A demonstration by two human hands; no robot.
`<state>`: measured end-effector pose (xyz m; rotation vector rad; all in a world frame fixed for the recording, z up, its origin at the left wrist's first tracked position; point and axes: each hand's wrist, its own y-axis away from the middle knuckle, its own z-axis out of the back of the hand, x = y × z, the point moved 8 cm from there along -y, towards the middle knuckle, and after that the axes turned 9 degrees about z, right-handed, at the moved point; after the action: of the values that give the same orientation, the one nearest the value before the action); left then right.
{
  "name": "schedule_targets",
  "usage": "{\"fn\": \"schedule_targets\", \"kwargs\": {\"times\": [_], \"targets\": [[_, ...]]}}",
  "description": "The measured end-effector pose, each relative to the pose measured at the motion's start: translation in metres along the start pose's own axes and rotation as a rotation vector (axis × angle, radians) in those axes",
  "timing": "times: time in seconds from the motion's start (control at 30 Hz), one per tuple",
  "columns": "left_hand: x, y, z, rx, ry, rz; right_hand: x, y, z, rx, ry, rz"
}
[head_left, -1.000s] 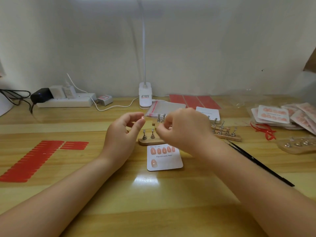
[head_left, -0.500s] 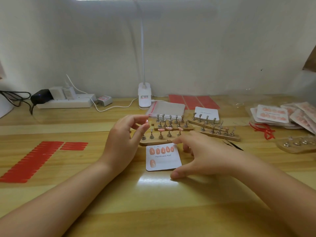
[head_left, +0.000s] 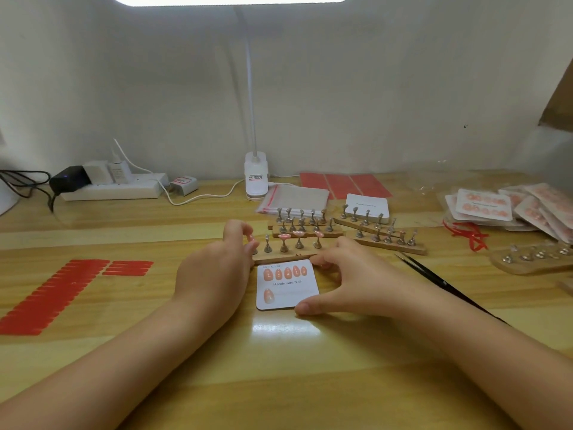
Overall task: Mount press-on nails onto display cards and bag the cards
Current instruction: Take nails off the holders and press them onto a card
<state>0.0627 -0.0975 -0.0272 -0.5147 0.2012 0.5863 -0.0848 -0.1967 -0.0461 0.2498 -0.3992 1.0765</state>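
Note:
A white display card (head_left: 290,294) lies flat on the desk with five pink nails in its top row and one below. My right hand (head_left: 350,277) holds the card's right edge, thumb at the lower corner and fingertips at the upper corner. Just behind the card stands a wooden holder (head_left: 288,255) whose metal pegs carry three pink nails (head_left: 298,233). My left hand (head_left: 217,268) is at the holder's left end, with thumb and forefinger pinching what looks like a small pink nail (head_left: 251,242).
More wooden peg holders (head_left: 387,240) stand behind. Beyond them are clear bags (head_left: 294,197) and blank cards (head_left: 367,206). Bagged cards (head_left: 483,204) pile at the right, above another holder (head_left: 533,259). A black tool (head_left: 434,279) lies right of my hand. Red adhesive strips (head_left: 62,290) lie left.
My right hand came down from the holder's pegs to the card's right edge. My left hand lowered toward the holder's left end, keeping its pinch.

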Motion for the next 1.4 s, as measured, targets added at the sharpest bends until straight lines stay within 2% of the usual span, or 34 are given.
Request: {"fn": "schedule_targets", "kwargs": {"times": [0.13, 0.23, 0.43, 0.57, 0.8, 1.07, 1.23, 1.4], "targets": [[-0.001, 0.002, -0.001, 0.024, 0.229, 0.067, 0.002, 0.003, 0.001, -0.064, -0.069, 0.027], [0.001, 0.001, -0.003, 0.051, 0.308, 0.11, 0.005, 0.004, 0.0, -0.094, -0.1, 0.039], [0.0, 0.002, -0.017, 0.072, 0.078, 0.063, 0.013, 0.004, 0.0, -0.091, -0.035, 0.055], [0.007, -0.002, -0.022, 0.107, 0.126, 0.145, 0.016, 0.005, -0.001, -0.085, -0.081, 0.051], [0.002, 0.001, -0.021, 0.113, 0.064, 0.113, 0.017, 0.006, -0.002, -0.119, -0.19, 0.057], [0.002, 0.003, -0.021, 0.115, 0.062, 0.133, 0.023, 0.004, -0.007, -0.043, -0.078, 0.068], [0.003, 0.004, -0.021, 0.126, -0.016, 0.135, 0.022, 0.007, -0.006, -0.108, -0.222, 0.06], [0.0, 0.005, -0.01, 0.049, 0.07, 0.121, 0.02, 0.009, -0.006, -0.16, -0.35, 0.046]]}}
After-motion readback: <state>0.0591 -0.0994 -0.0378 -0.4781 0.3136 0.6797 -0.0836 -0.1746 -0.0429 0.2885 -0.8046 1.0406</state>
